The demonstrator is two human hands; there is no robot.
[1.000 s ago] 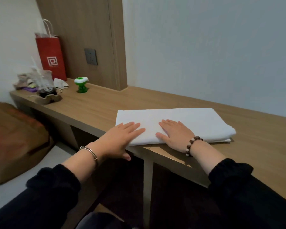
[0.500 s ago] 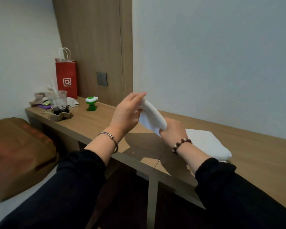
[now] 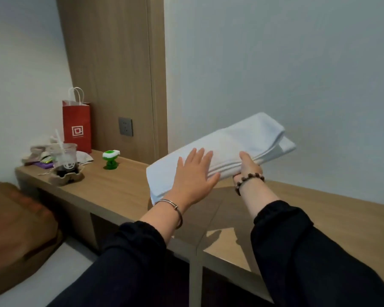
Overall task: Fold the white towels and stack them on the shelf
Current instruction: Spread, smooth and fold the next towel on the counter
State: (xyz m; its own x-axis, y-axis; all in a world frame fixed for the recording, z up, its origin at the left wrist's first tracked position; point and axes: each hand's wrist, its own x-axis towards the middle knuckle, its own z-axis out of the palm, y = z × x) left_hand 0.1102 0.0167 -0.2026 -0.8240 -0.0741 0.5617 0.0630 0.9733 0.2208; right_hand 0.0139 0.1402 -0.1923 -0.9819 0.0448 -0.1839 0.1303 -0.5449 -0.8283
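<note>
White towel [image 3: 237, 142], red paper bag [image 3: 77, 129] with white square logo, green toy [image 3: 110, 159].

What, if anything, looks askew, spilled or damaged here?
Nothing is spilled or damaged. The folded white towel is tilted above the wooden counter, far end higher, only because the right hand grips its edge and the left hand lies flat on top. The drink cup stands upright.

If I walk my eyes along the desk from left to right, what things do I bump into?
cup with a straw → green toy → white towel, folded and up in the air above the desk.
</note>
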